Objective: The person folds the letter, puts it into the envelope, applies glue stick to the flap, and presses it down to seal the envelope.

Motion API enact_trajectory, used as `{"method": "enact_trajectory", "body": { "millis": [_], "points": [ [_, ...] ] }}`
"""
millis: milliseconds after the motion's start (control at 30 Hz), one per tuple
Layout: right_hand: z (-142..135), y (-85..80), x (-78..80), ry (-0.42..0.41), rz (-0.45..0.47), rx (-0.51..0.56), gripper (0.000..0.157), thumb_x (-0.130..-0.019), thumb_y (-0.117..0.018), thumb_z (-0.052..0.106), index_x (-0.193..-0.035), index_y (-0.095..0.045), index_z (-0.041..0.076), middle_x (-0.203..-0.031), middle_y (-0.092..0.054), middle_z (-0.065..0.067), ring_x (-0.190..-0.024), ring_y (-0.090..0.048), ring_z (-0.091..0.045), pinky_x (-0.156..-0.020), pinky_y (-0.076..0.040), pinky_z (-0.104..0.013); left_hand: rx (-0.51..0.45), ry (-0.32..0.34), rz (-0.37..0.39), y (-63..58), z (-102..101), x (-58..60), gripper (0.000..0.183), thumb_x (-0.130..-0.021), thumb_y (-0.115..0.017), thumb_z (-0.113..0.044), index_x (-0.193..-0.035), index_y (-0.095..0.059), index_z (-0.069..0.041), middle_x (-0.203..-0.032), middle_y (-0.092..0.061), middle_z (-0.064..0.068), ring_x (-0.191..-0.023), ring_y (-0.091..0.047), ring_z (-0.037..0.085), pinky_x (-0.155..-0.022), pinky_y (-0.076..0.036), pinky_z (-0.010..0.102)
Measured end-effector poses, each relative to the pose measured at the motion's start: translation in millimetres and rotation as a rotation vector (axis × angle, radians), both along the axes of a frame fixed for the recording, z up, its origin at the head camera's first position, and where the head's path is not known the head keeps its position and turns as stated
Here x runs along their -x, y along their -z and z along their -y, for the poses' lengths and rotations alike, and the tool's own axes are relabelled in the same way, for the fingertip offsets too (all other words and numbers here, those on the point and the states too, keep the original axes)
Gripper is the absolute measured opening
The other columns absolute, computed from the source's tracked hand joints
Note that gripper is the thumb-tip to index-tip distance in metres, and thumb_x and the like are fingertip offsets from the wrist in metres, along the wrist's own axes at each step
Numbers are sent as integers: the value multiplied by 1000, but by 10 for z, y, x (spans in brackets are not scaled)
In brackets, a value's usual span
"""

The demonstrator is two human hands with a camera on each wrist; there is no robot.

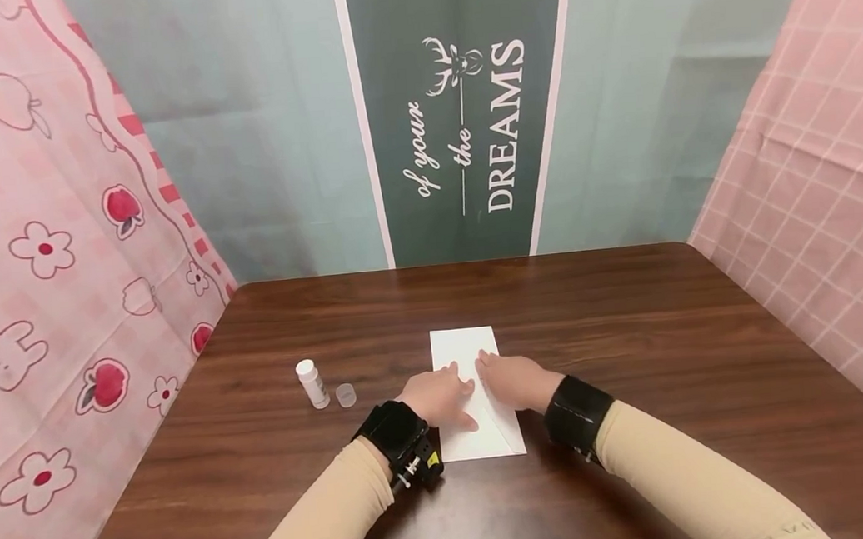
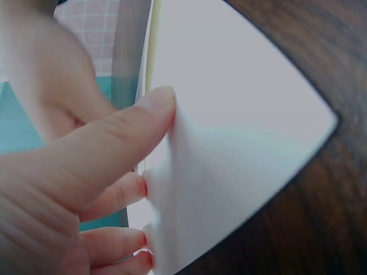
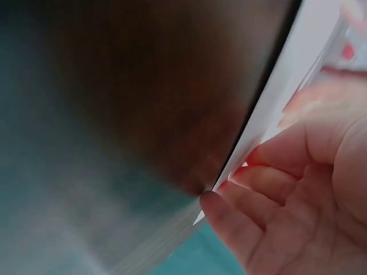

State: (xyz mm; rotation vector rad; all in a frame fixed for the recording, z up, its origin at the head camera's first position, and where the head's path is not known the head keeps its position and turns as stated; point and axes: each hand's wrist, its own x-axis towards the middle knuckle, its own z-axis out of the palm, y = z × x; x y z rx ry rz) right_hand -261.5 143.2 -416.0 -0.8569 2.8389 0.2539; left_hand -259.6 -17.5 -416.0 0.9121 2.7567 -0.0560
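Note:
A white envelope (image 1: 461,342) lies lengthwise on the table, with diagonal flap lines showing near its lower right corner. My left hand (image 1: 440,396) rests on its left side, thumb spread toward the near end. In the left wrist view, the thumb and fingertips touch the white paper (image 2: 241,86), and a thin yellowish strip runs along one edge. My right hand (image 1: 513,379) presses its fingertips on the envelope's right half, close to the other hand. The right wrist view shows these fingers (image 3: 235,223) lightly bent against the paper. Neither hand lifts the envelope.
Left of the envelope, a white tube like a glue stick (image 1: 312,384) stands on the dark wooden table (image 1: 592,308). Beside it sits a small clear cap (image 1: 346,395). Patterned cloths hang around the table's left, back and right sides.

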Motion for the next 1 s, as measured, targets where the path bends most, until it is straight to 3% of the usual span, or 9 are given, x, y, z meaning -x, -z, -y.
{"method": "enact_trajectory", "body": {
  "millis": [200, 400, 600, 833, 1000],
  "points": [
    [-22, 20, -294, -31, -20, 48, 38, -95, -44, 3, -131, -50, -2, -137, -46, -16, -124, -45, -27, -83, -49, -38, -14, -11, -1, 34, -1, 14, 68, -76, -66, -57, -134, -52, -25, -142, -40, 15, -125, -44, 27, -85, -47, 45],
    [-39, -12, -455, -78, -88, -14, 39, -89, -51, -1, -128, -53, -2, -133, -51, -15, -121, -49, -24, -75, -52, -35, -31, -21, 17, 26, -9, 2, 67, -75, -68, -56, -133, -53, -25, -142, -40, 16, -121, -48, 28, -84, -47, 44],
    [-80, -29, -583, -140, -168, -55, 39, -84, -62, 5, -122, -58, -2, -125, -57, -14, -97, -63, -22, -67, -53, -31, -59, -25, 20, -11, -6, -23, 67, -73, -71, -54, -131, -56, -24, -135, -47, 13, -113, -54, 27, -80, -48, 41],
    [-130, -77, -756, -185, -207, -56, 33, -86, -63, 10, -116, -62, -1, -118, -62, -14, -93, -65, -19, -66, -53, -29, -62, -26, 19, -28, 12, -13, 66, -73, -71, -54, -130, -57, -23, -133, -49, 14, -111, -55, 26, -82, -48, 39],
    [-155, -86, -888, -192, -224, -39, 26, -84, -64, 12, -106, -66, -1, -109, -65, -12, -78, -67, -17, -57, -52, -28, -74, -42, 41, -46, 8, -13, 67, -73, -72, -53, -131, -56, -22, -136, -46, 15, -116, -52, 27, -85, -47, 39]
  ]
}}
